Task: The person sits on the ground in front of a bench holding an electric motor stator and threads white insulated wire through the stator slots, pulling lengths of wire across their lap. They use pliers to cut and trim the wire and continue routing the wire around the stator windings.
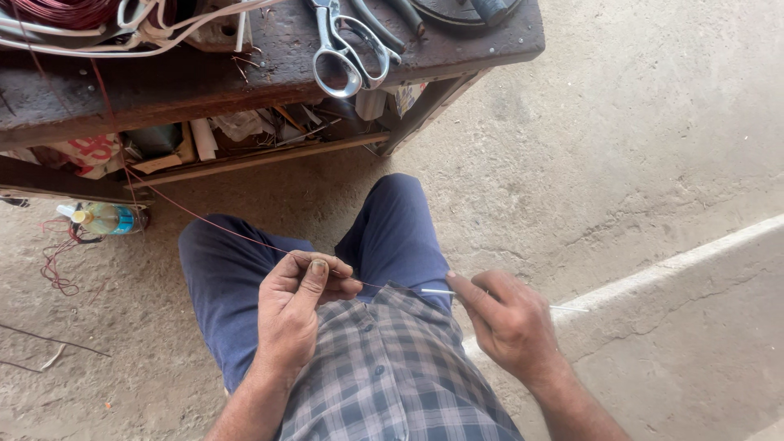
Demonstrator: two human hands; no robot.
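I sit in blue trousers and a checked shirt. My left hand [298, 306] pinches a thin reddish copper wire [212, 224] between thumb and fingers above my lap. The wire runs up to the left toward a coil of copper wire [61, 11] on the wooden bench [163, 82]. My right hand [506, 318] pinches a thin white tube [437, 291] that lies horizontally, its far end sticking out to the right [572, 309]. The wire spans the short gap between the hands toward the tube's left end.
Large metal scissors [347, 49] and pliers lie on the bench top, with white cords at the left. The shelf below holds paper scraps and clutter. A plastic bottle [110, 219] and loose red wire [57, 261] lie on the concrete floor at the left.
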